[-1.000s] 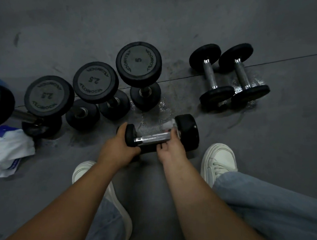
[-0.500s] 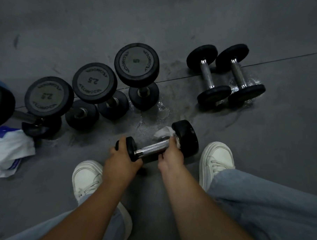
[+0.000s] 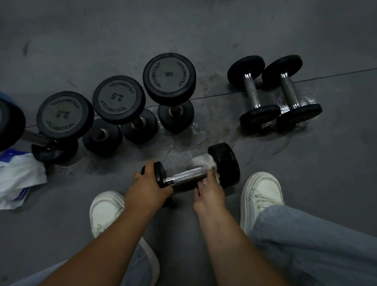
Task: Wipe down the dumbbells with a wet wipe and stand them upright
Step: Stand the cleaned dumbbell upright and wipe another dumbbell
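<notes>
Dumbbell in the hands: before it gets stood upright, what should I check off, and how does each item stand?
1. Left hand grips the dumbbell by its left head: ok.
2. Wet wipe held by the right hand against the handle: ok.
3. Both heads wiped all round: cannot tell.
4. Floor dry beside the upright 5 dumbbell: not ok, wet patch.
5. Right shoe apart from the dumbbell: ok.

We found the grey floor (image 3: 333, 170) wet in patches (image 3: 196, 130). Four upright dumbbells (image 3: 169, 77) stood along its seam (image 3: 348, 73), two lying dumbbells (image 3: 252, 91) crossed it, and a nearer dumbbell (image 3: 188, 175) and a white-and-blue packet (image 3: 11, 176) lay on our side.
</notes>
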